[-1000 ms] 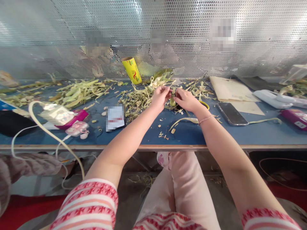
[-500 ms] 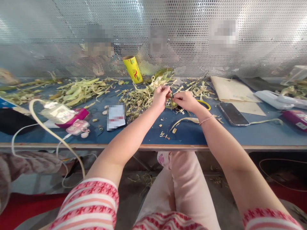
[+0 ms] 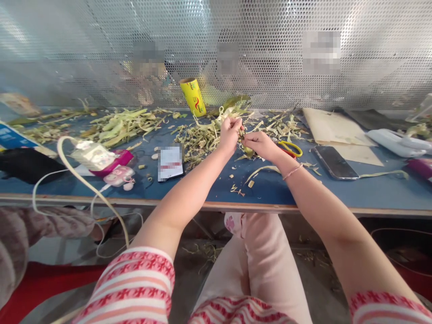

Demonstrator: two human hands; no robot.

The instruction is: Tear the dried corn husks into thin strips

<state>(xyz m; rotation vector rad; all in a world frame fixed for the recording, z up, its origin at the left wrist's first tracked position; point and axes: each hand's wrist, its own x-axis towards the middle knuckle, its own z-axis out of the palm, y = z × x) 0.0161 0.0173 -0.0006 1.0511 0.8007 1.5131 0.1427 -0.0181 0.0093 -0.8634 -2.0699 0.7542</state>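
Observation:
My left hand (image 3: 231, 134) and my right hand (image 3: 259, 143) meet above the table, fingers pinched and almost touching. Between the fingertips is a small dark piece (image 3: 243, 132), too small to name. Under the fingers lie greenish-yellow plant scraps (image 3: 249, 151). A heap of dry, pale green plant trimmings (image 3: 199, 139) spreads beside and behind my left hand. Just right of my right hand, partly behind the wrist, lies a yellow and red looped handle (image 3: 290, 148), perhaps of scissors. A long, pale dry strip (image 3: 265, 169) rests in front of my hands.
A yellow cardboard tube (image 3: 193, 97) stands tilted by the perforated metal panel (image 3: 270, 54). Left are a phone (image 3: 170, 163), a power strip (image 3: 99, 155) with cables and more trimmings (image 3: 124, 123). Right lie another phone (image 3: 335, 163) and beige card (image 3: 337, 128). The table edge (image 3: 249, 208) runs before my lap.
The view has shifted, so the table things appear slightly further right. More of the yellow and red handle shows by my right wrist. Both hands stay pinched close together.

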